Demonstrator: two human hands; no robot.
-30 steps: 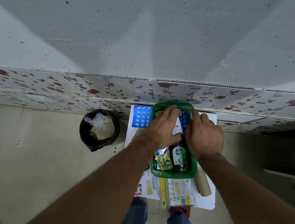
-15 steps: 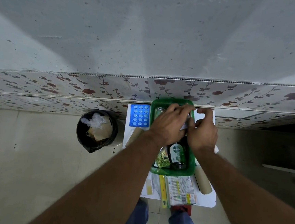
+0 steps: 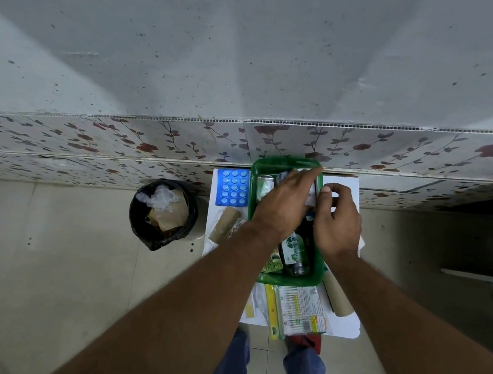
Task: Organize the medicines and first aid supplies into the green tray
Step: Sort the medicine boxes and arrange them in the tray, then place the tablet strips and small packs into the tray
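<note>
Left hand [image 3: 282, 208] & right hand [image 3: 336, 224] hide green tray [image 3: 318, 270] far-end contents; grip unclear.
</note>
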